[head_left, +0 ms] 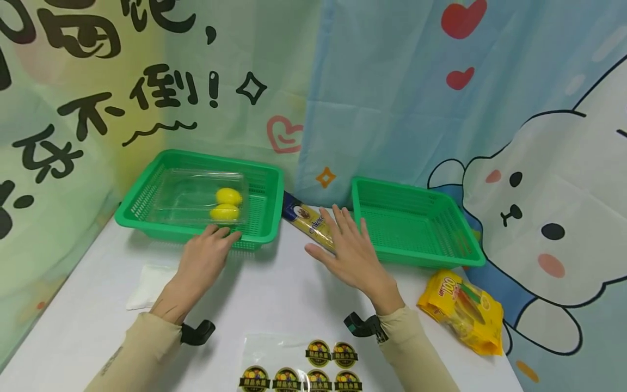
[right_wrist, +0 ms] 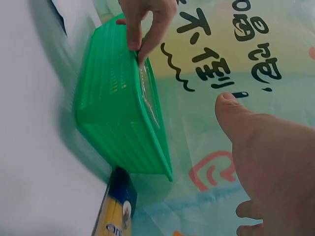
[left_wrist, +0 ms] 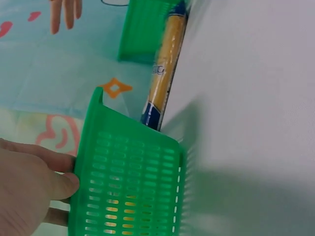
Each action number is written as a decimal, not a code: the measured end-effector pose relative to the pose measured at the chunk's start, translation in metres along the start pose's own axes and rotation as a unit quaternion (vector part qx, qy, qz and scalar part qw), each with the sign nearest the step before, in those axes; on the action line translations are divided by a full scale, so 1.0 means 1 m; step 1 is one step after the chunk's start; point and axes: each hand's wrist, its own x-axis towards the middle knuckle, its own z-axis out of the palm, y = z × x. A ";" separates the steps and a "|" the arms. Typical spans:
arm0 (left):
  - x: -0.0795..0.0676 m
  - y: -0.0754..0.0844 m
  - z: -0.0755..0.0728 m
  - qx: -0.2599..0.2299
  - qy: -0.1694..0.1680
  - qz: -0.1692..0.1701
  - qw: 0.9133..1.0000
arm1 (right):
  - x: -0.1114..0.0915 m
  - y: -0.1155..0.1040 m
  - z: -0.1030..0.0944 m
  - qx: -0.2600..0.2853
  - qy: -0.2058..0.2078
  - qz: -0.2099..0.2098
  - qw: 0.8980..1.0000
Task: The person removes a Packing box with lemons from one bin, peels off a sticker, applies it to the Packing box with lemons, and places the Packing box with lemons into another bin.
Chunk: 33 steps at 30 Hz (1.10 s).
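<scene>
My left hand [head_left: 204, 261] pinches the front rim of the left green basket [head_left: 134, 222], thumb on one side and fingers on the other in the left wrist view. A clear plastic box [head_left: 181, 196] lies in that basket, with two yellow lemon-like fruits [head_left: 228, 196] at its right end. Fingers spread, my right hand [head_left: 350, 253] hovers holding nothing. It overlaps a long blue-and-yellow packet of what looks like spaghetti [head_left: 313, 222], which lies between the baskets. The right green basket [head_left: 416, 261] stands just beyond that hand.
A yellow snack bag [head_left: 462, 313] lies at the table's right edge. A sheet of round stickers [head_left: 289, 348] is at the front, and a flat white packet [head_left: 149, 286] lies beside my left wrist. A printed cloth [head_left: 392, 109] hangs close behind both baskets.
</scene>
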 end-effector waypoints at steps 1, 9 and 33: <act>0.001 0.000 0.001 -0.006 0.002 -0.004 1.000 | 0.003 -0.002 0.001 0.002 -0.003 -0.003 1.000; 0.001 -0.001 0.003 -0.030 -0.008 -0.021 0.999 | 0.022 -0.022 0.004 0.045 -0.035 -0.026 0.998; 0.001 -0.002 0.005 -0.014 -0.003 -0.012 1.000 | 0.093 -0.081 0.024 0.126 -0.069 -0.043 0.989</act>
